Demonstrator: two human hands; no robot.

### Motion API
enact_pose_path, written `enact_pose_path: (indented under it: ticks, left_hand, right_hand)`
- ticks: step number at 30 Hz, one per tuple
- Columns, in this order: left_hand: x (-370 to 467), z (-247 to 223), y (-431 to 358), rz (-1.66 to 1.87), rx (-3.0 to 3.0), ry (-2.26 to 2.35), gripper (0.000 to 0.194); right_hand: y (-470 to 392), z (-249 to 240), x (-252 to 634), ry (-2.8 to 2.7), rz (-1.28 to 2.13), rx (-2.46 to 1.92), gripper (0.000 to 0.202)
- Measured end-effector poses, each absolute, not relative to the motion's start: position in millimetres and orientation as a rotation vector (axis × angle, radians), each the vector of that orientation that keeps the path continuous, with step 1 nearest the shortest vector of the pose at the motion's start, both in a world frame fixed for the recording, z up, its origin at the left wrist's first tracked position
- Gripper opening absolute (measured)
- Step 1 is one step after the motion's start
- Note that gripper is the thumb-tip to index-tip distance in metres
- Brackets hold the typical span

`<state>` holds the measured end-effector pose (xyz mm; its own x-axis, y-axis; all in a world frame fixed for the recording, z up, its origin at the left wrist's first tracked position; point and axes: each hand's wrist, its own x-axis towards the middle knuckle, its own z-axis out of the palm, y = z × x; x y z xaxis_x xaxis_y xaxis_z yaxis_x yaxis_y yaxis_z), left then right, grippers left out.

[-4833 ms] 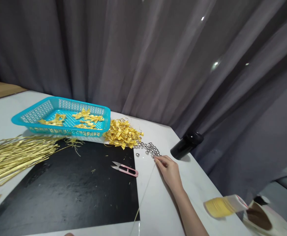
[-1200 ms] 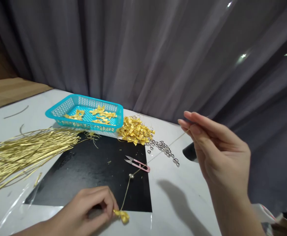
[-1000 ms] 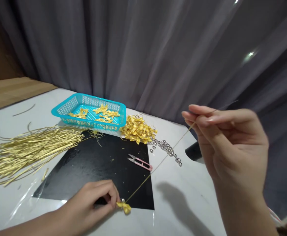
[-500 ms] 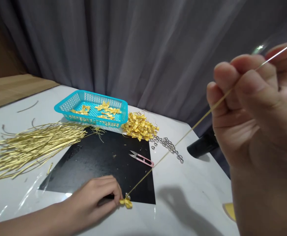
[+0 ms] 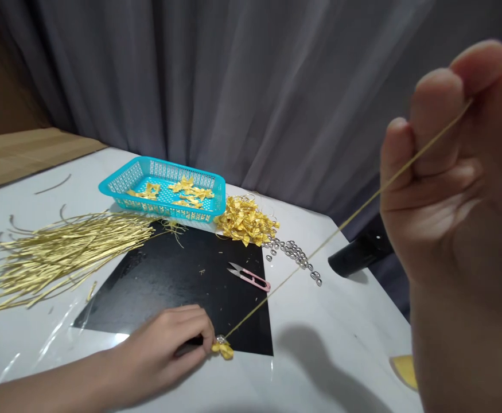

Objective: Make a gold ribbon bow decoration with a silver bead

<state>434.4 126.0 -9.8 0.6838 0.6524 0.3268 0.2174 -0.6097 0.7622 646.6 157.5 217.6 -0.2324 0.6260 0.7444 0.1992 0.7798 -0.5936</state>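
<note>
Near the front edge of the black mat [image 5: 168, 281], my left hand [image 5: 177, 344] pinches a small yellow ribbon bow [image 5: 224, 350] with a silver bead [image 5: 221, 339] on it. A yellow cord [image 5: 341, 225] runs taut from the bow up to the right. My right hand [image 5: 457, 149], raised close to the camera, has its fingers closed on the upper part of this cord. Pink-handled thread snips [image 5: 251, 277] lie on the mat between the hands, their blades pointing left.
A turquoise basket [image 5: 171, 209] holds yellow bows. Beside it are a pile of bows [image 5: 246, 221] and scattered silver beads [image 5: 294, 251]. Yellow cords [image 5: 70, 252] lie at left, a black cylinder [image 5: 356, 255] at right, and a yellow piece [image 5: 404, 370] at the lower right.
My right hand has moved up and to the right along the cord, closer to the camera. The bead now sits closer against the bow. My left hand has kept its pinch.
</note>
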Motion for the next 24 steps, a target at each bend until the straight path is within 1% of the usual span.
enact_pose_path:
  ticks: [3, 6, 8, 12, 17, 18, 21, 24]
  left_hand:
    - [434, -8, 127, 0.749, 2.267, 0.693, 0.016]
    - [432, -8, 130, 0.781, 2.434, 0.674, 0.020]
    - [431, -9, 132, 0.848, 2.556, 0.639, 0.022]
    - [432, -10, 135, 0.902, 2.718, 0.613, 0.026]
    - [435, -3, 134, 0.878, 2.807, 0.578, 0.023]
    - [435, -1, 133, 0.858, 2.807, 0.573, 0.024]
    - [435, 2, 132, 0.802, 2.783, 0.552, 0.025]
    - [432, 2, 134, 0.777, 2.718, 0.566, 0.027]
  right_hand:
    - [159, 214, 649, -1.598, 0.558, -0.760, 0.049]
    - [162, 212, 657, -1.478, 0.628, -0.773, 0.058]
    - [164, 211, 663, -1.485, 0.605, -0.759, 0.054]
    - [164, 207, 667, -1.493, 0.593, -0.761, 0.030]
    - [156, 184, 666, -1.558, 0.604, -0.828, 0.013]
    - [154, 176, 666, -1.643, 0.598, -0.858, 0.012]
    - [150, 146, 669, -2.076, 0.723, -0.964, 0.011]
    - [146, 108, 668, -2.311, 0.790, -1.093, 0.011]
